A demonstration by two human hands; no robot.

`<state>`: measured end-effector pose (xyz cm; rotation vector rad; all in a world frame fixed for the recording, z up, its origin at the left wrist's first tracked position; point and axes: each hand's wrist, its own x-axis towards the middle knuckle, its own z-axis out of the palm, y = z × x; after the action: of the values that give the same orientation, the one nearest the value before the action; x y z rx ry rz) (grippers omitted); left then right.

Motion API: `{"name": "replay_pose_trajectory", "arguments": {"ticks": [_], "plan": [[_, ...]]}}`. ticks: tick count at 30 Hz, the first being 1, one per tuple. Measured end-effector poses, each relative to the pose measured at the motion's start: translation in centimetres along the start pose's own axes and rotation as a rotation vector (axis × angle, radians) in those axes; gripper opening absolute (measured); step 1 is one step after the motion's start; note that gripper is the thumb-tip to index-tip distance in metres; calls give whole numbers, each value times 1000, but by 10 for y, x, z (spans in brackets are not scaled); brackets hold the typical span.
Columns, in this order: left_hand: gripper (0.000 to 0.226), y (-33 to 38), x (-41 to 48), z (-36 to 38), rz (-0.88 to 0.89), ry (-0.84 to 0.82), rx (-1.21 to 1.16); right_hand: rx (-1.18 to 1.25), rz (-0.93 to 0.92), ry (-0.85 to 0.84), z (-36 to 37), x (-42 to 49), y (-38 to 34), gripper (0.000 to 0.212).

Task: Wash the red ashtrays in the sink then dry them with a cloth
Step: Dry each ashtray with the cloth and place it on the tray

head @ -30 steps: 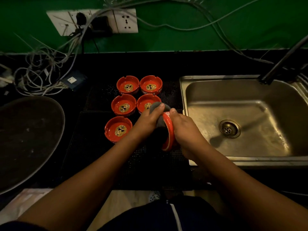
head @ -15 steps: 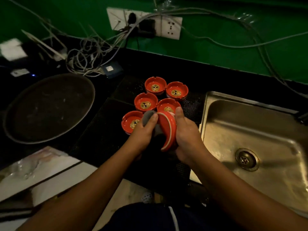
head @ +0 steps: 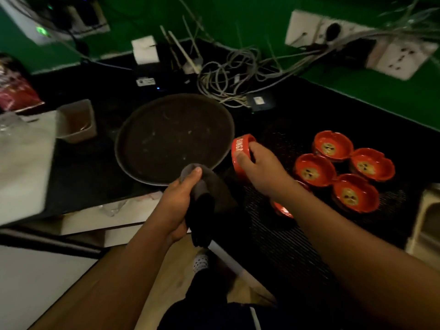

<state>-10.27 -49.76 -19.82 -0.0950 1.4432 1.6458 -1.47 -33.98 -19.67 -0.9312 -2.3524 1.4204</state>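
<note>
Right hand (head: 259, 167) grip pinches one red ashtray (head: 240, 153) on edge, just beside the round tray (head: 176, 136) rim. Left hand (head: 178, 201) grip is curled round the grey cloth (head: 207, 186), near but apart, lower left. Four ashtrays (head: 314, 169) sit right on the bench mat (head: 273, 234). A fifth ashtray (head: 282, 209) is mostly hidden under the forearm, and the sink (head: 426, 222) is cut off.

Red ashtray (head: 240, 155) beside round tray (head: 175, 139)

A round dark tray (head: 173, 136) lies on the black table (head: 95, 158), with a small beige rectangular tub (head: 76, 120) to its left. Behind it, tangled grey cables (head: 228, 77) reach white sockets (head: 402, 58) on the green wall (head: 262, 25).
</note>
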Motion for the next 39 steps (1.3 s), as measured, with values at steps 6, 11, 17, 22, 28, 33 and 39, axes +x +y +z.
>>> {"name": "replay_pose_trajectory", "arguments": {"ticks": [6,11,17,22,28,33,39], "plan": [[36,59,57,-63,-7,36,48,-695,-175,-204,90,101,10,31],[38,81,89,-91,-91,41,85,-1062,-238,-260,124,127,27,38],[35,92,114,-91,-143,-12,121,-1023,-169,-212,127,127,35,37],[32,100,123,-74,-174,-123,144,-980,-95,-247,113,122,35,42],[28,91,124,-30,-203,-260,149,-573,-47,38,87,78,46,59],[29,75,110,26,-346,-485,128,858,455,119,30,29,31,55],[7,42,89,107,43,-736,575,1061,397,112,-26,-38,53,66]]}}
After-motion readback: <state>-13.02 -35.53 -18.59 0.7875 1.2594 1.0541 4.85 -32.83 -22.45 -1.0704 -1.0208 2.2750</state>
